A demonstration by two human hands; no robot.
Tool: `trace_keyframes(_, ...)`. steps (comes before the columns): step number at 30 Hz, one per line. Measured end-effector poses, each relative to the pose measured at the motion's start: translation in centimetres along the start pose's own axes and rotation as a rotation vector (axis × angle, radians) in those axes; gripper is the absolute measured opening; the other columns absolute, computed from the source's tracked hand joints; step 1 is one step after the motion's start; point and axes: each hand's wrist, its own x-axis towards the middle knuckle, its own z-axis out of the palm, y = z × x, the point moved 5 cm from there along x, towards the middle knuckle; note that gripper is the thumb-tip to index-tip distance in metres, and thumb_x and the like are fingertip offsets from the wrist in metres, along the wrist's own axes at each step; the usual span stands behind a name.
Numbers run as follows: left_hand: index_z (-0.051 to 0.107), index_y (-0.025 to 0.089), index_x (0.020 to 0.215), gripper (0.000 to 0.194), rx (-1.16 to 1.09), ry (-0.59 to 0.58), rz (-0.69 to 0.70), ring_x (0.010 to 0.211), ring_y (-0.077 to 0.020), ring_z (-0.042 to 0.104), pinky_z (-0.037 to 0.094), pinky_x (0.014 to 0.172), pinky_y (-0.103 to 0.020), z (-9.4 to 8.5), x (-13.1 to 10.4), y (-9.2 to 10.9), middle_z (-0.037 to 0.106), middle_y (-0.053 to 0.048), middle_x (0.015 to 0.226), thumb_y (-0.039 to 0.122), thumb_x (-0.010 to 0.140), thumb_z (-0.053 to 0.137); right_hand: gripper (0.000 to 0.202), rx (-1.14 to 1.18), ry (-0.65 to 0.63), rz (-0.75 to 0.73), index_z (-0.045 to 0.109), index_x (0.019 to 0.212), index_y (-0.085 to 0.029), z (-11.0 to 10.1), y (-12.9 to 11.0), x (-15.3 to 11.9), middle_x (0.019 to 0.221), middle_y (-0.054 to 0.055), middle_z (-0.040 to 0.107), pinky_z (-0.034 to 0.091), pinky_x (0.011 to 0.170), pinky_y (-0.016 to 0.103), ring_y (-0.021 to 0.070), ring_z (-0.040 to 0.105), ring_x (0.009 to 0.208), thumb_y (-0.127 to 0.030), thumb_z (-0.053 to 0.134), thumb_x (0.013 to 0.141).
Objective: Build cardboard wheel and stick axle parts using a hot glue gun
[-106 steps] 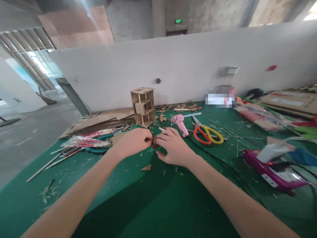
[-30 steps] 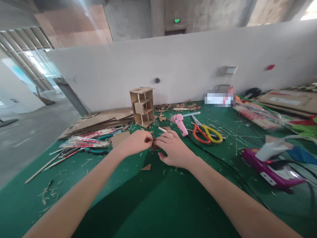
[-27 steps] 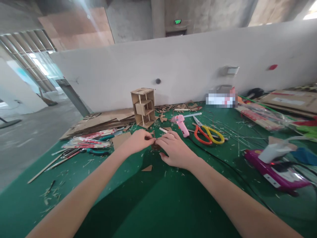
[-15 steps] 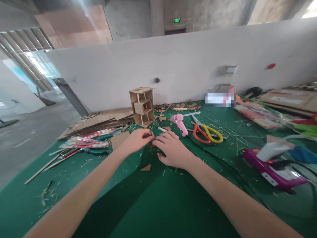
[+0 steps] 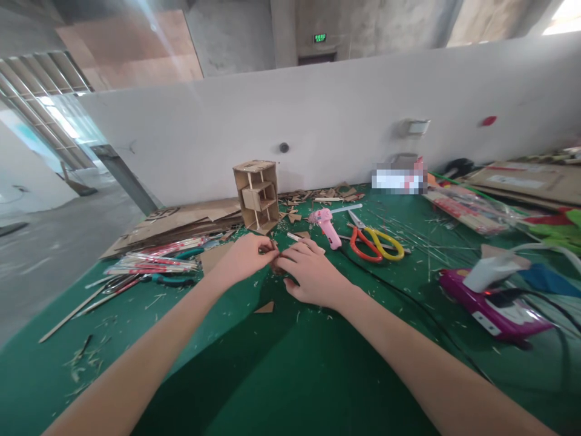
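Left hand: the left hand (image 5: 247, 257) is pinching a small brown piece (image 5: 275, 266) between thumb and forefinger; the other fingers are curling in.

Right hand: the right hand (image 5: 311, 272) is arching over the desk (image 5: 272, 387), its fingertips meeting the same piece; its thumb is standing apart, so I cannot tell whether it is really grasping.

Small brown piece: it is staying mostly hidden between the fingertips, around the middle of the desk's width and closer to the far edge than to the near side. By its colour it is probably being cardboard.

Handling: I judge it light, rather stiff but easy to crease, and not slippery. Fingertips should be holding it by the outer edges, without pressing the flat faces.

Cardboard tower: an open-sided cardboard tower (image 5: 253, 198) is standing upright near the far edge, behind the hands.

Tools: a pink glue gun (image 5: 333, 233) and scissors (image 5: 362, 229) are lying right of the hands, towards the far edge.

Left edge: bundled sticks (image 5: 154, 262) are lying near it.

Right edge: a purple power strip (image 5: 508, 326) is sitting towards that side.

Scrap: a cardboard triangle (image 5: 264, 308) is lying just nearer than the hands.
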Motion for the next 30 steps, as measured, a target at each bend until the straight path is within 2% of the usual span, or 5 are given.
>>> trace_keyframes(4, 0.069, 0.021, 0.09, 0.025, -0.063, -0.032, 0.026, 0.082, -0.0201, 0.062, 0.045, 0.071, -0.029, -0.5, 0.0, -0.4, 0.069, -0.005, 0.093, 0.037, 0.079, 0.054, 0.021, 0.002, 0.023, 0.011, 0.058, 0.098, -0.02, 0.0, 0.1, -0.2, 0.101, 0.006, 0.063, 0.025, 0.106, 0.043, 0.0233, 0.048, 0.106, -0.016, 0.056, 0.078)
trace_keyframes(8, 0.059, 0.02, 0.113, 0.038, -0.149, 0.039, 0.046, 0.075, -0.0167, 0.055, 0.043, 0.065, -0.027, -1.5, 0.1, -1.4, 0.058, -0.004, 0.087, 0.03, 0.076, 0.056, 0.022, -0.023, 0.015, 0.008, 0.056, 0.1, -0.02, 0.4, 0.3, -0.3, 0.102, 0.007, 0.062, 0.031, 0.1, 0.042, 0.0236, 0.047, 0.104, -0.014, 0.056, 0.079)
trace_keyframes(14, 0.054, 0.018, 0.116, 0.047, -0.271, 0.137, 0.032, 0.063, -0.0107, 0.04, 0.035, 0.06, -0.023, -2.1, 0.6, -2.5, 0.039, 0.003, 0.075, 0.013, 0.07, 0.051, 0.019, -0.155, 0.009, -0.005, 0.055, 0.101, -0.018, 1.2, 0.4, -0.1, 0.1, 0.009, 0.059, 0.035, 0.092, 0.042, 0.0256, 0.046, 0.099, -0.011, 0.05, 0.083)
trace_keyframes(21, 0.055, 0.016, 0.115, 0.05, -0.356, 0.212, 0.085, 0.068, -0.0108, 0.043, 0.037, 0.066, -0.025, -2.6, 0.5, -1.9, 0.045, 0.0, 0.083, 0.007, 0.066, 0.048, 0.017, -0.213, 0.037, -0.017, 0.055, 0.098, -0.017, 1.3, 0.3, -0.1, 0.097, 0.009, 0.059, 0.034, 0.092, 0.042, 0.025, 0.045, 0.095, -0.011, 0.047, 0.085)
trace_keyframes(30, 0.055, 0.018, 0.115, 0.051, -0.412, 0.186, 0.163, 0.072, -0.0121, 0.044, 0.037, 0.066, -0.025, -2.2, 0.4, -1.3, 0.046, 0.0, 0.083, 0.005, 0.066, 0.051, 0.013, -0.263, 0.075, -0.022, 0.056, 0.092, -0.018, 1.2, 0.0, 0.0, 0.095, 0.008, 0.06, 0.034, 0.093, 0.041, 0.0244, 0.045, 0.092, -0.013, 0.045, 0.087)
